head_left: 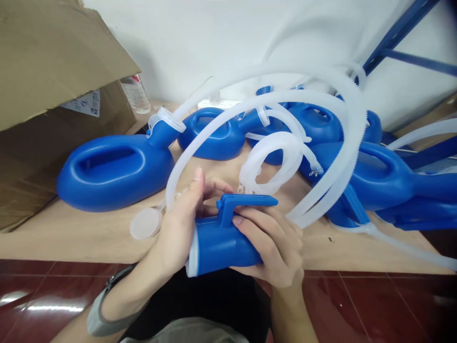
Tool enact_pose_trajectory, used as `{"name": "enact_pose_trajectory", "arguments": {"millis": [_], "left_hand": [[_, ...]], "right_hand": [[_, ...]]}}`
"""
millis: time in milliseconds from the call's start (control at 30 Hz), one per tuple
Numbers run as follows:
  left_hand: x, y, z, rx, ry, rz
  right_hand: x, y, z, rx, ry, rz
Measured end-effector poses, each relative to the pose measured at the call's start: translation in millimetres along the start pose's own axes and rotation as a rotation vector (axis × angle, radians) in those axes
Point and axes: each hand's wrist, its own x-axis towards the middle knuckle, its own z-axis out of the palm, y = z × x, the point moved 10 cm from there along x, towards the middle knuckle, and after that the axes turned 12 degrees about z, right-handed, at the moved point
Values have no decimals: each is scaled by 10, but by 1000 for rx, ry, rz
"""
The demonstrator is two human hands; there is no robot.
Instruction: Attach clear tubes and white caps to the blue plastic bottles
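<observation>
My right hand (273, 240) is closed around the body of a blue plastic urinal cup (224, 245), its fingers under the cup's straight handle. The cup lies on its side, with its white-rimmed end to the left. My left hand (182, 221) curves around that rimmed end with the thumb up; its fingertips are partly hidden behind the cup. A translucent ribbed hose (221, 128) loops up over the table, one end passing behind my left hand and the other down beside my right. A round white cap (145, 223) rests beside my left wrist.
A large blue urinal bottle (117, 183) stands at the left, before an open cardboard box (64, 52). Several more bottles and a coiled hose (271, 159) lie further back and right. A clear water bottle (135, 95) stands by the wall. The wooden table's (71, 245) front edge is close to me.
</observation>
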Motion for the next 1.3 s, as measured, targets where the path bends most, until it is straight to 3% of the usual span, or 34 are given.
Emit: {"name": "enact_pose_trajectory", "arguments": {"millis": [200,433,533,600,667,767,833,900,1067,1200,1300], "left_hand": [[5,50,50,23,-78,1],[151,-27,57,-128,-5,-65],[118,129,-161,-47,14,88],[-40,313,-401,134,17,235],[-288,514,-728,410,87,350],[-606,608,-1203,859,179,282],[-690,680,-1315,1157,140,370],[-684,657,-1312,1387,64,496],[-489,265,-1172,1620,-176,555],[-384,129,-1063,1651,-208,536],[-382,197,-1119,1599,-181,544]], "right_hand": [[16,-9,-28,11,27,21],[19,177,112,95,-64,100],[-3,297,135,78,-124,140],[-39,417,135,35,-191,180],[-78,532,101,-1,-227,212],[-110,611,75,-13,-236,233],[-106,586,109,-11,-230,230],[-90,543,170,-21,-228,239],[-37,436,252,-37,-226,233],[-20,402,264,-86,-255,193],[-14,376,263,-125,-261,140]]}}
